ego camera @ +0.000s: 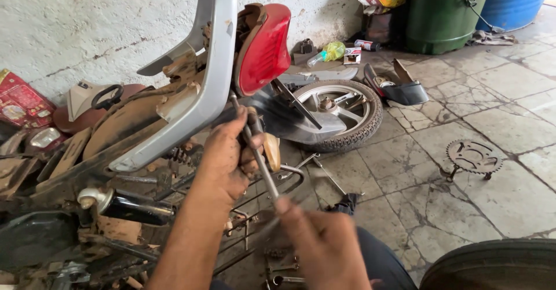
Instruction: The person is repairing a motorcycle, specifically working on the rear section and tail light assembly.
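Observation:
A stripped motorcycle rear end fills the left half, with a grey tail panel (197,81) and a red tail light (265,50). My left hand (227,157) is wrapped around a long metal rod tool (255,148) that reaches up to the underside of the tail panel, next to an amber indicator lamp (272,151). My right hand (321,238) holds the rod's lower end, blurred by motion. A black shock absorber (130,206) lies below my left forearm.
A detached wheel with tyre (341,113) lies flat on the stone floor. A sprocket (472,157) sits to the right, a black mudguard piece (405,93) behind it. Green (443,12) and blue drums (512,0) stand at the back. Spanners (286,272) lie by my knee; another tyre (492,264) shows bottom right.

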